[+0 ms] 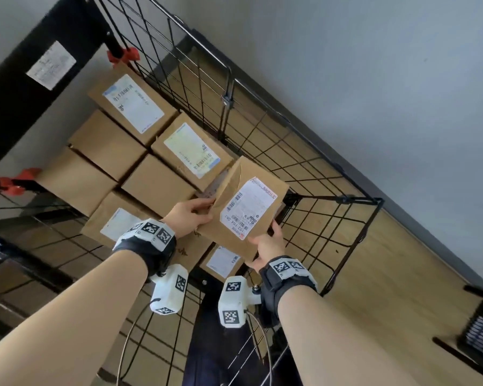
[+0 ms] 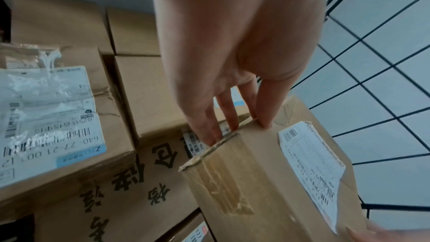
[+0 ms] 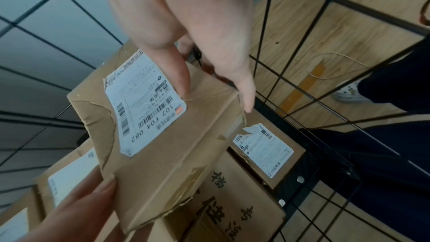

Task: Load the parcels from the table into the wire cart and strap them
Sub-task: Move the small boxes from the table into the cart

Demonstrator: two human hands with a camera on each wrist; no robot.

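Both hands hold one brown cardboard parcel with a white shipping label, tilted, above the parcels stacked inside the black wire cart. My left hand grips its left end, thumb on top and fingers along the far edge. My right hand grips the near right corner, thumb on the label face. Several labelled and plain parcels fill the cart below and to the left. No strap is visible.
The cart's wire walls stand close on the right and near side. Red clamps hold the mesh to a black frame. Wood floor lies beyond the mesh, and a person's shoe is outside it.
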